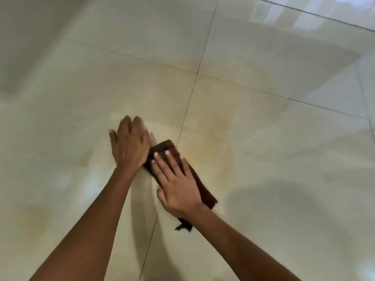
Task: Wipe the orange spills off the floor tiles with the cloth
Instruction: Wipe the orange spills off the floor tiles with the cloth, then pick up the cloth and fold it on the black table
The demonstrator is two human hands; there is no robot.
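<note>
A dark brown folded cloth [166, 148] lies on the glossy cream floor tiles [263, 138], across a grout line. My right hand [178, 183] presses flat on the cloth with straight fingers. Just left of the cloth's far end, my left hand [129, 142] rests flat on the tile, fingers spread, its edge touching the cloth. A faint orange smear [203, 157] stains the tile right of the cloth. Another pale orange patch [83, 159] shows left of my left hand, and a third [34, 216] near the lower left.
Dark grout lines [188, 110] cross the floor and meet at a corner [197, 73] beyond my hands. A bright window reflection [294, 15] glares at the top right. A dark shadow [284, 201] falls on the tile at the lower right.
</note>
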